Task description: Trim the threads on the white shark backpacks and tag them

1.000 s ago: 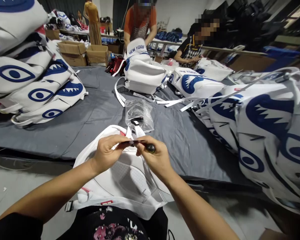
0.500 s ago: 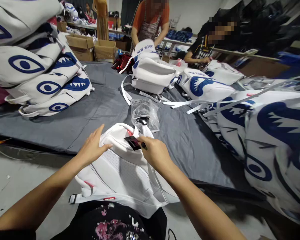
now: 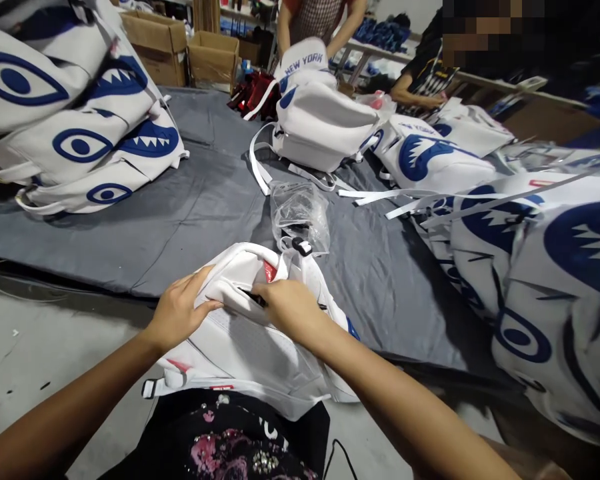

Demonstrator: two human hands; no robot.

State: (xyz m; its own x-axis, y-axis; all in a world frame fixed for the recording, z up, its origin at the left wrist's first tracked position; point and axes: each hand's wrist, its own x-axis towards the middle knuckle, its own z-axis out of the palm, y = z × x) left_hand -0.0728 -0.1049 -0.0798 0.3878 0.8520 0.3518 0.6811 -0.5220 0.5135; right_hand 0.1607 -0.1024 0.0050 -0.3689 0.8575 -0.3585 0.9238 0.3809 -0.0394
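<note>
A white backpack point(image 3: 260, 360) lies in front of me, its perforated back panel facing up and its lower edge against my lap. At the top left, my left hand point(image 3: 183, 313) pinches the bag's padded edge between thumb and fingers. My right hand point(image 3: 287, 307) is closed at a dark slit near the top of the bag, fingertips partly inside it. Only a sliver of the black tag point(image 3: 254, 295) shows by those fingers; the rest is hidden. A red label point(image 3: 269, 271) and a black buckle point(image 3: 301, 247) sit just beyond.
A clear plastic bag point(image 3: 300, 213) lies on the grey table cover point(image 3: 205, 173) beyond the backpack. Stacked white backpacks point(image 3: 80, 143) rise at left, and more point(image 3: 575, 267) crowd the right. Two people work across the table, one behind a backpack point(image 3: 325, 123). Cardboard boxes point(image 3: 213, 60) stand behind.
My right hand has moved left and brought the black tag into the slit, where it is mostly hidden. My left hand has closed on the bag's edge. The view has tilted down.
</note>
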